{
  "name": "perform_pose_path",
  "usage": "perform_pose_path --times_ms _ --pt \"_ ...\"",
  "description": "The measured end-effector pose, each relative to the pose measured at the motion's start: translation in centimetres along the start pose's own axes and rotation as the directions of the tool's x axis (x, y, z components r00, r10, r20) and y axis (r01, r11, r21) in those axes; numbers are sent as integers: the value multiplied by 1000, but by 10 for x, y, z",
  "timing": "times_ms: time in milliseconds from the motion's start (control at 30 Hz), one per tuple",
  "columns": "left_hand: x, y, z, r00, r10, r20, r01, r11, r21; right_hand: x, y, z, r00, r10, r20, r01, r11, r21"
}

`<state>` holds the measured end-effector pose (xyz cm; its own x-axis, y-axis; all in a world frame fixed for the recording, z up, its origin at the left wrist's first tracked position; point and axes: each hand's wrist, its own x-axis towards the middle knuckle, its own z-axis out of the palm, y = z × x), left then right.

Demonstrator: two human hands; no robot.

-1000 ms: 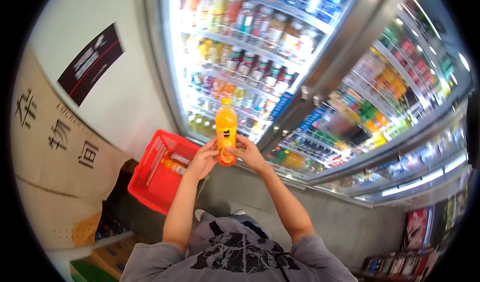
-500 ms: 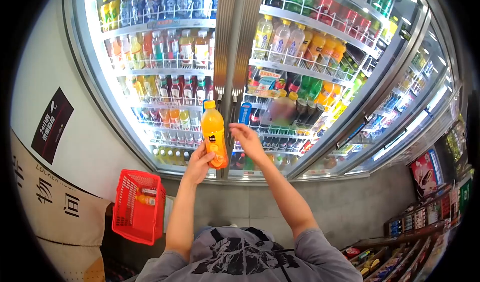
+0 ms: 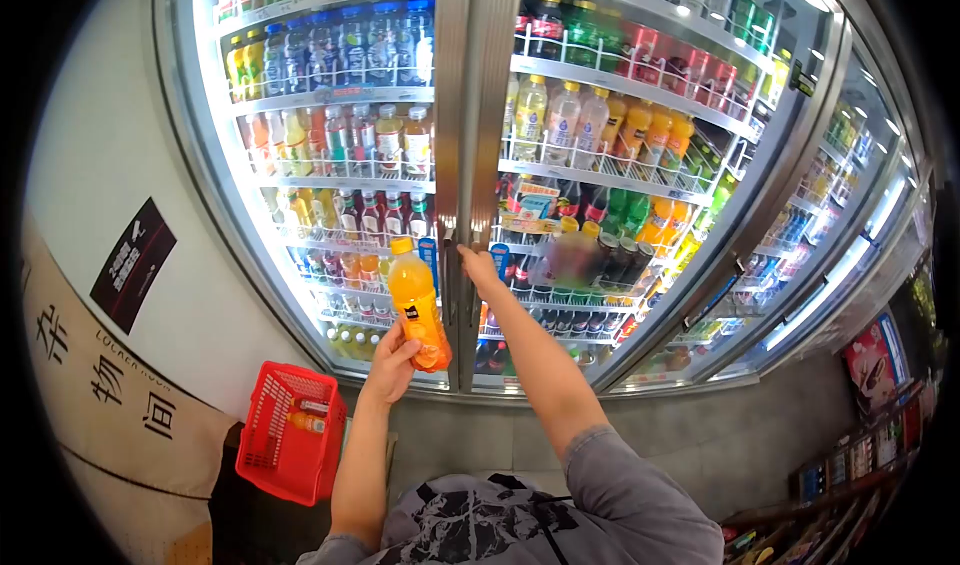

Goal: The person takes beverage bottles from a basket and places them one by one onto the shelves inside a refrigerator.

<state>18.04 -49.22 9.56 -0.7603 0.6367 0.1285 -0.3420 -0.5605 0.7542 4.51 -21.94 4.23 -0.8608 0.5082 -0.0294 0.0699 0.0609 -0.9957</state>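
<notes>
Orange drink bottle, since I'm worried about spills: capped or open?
Capped: a yellow cap tops the orange drink bottle in the left hand.

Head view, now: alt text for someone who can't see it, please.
The left hand holds an orange drink bottle while the right hand is where two doors of a stocked drinks fridge meet. A red basket with items inside sits at lower left.

head view | faces forward-down | hands close | fridge doors beyond
</notes>
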Motion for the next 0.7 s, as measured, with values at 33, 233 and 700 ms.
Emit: perform_pose_path --times_ms 33,233,700 --pt "-1 2 1 1000 17 -21 -17 1000 1 1 1 7 994 -68 -85 69 998 8" --pt "-28 3 2 998 53 -19 -53 999 1 -1 5 4 995 -73 -64 71 997 -35" --pt "-59 2 -29 998 -43 -45 37 992 -124 -42 -4 13 955 -104 -276 84 993 -83"
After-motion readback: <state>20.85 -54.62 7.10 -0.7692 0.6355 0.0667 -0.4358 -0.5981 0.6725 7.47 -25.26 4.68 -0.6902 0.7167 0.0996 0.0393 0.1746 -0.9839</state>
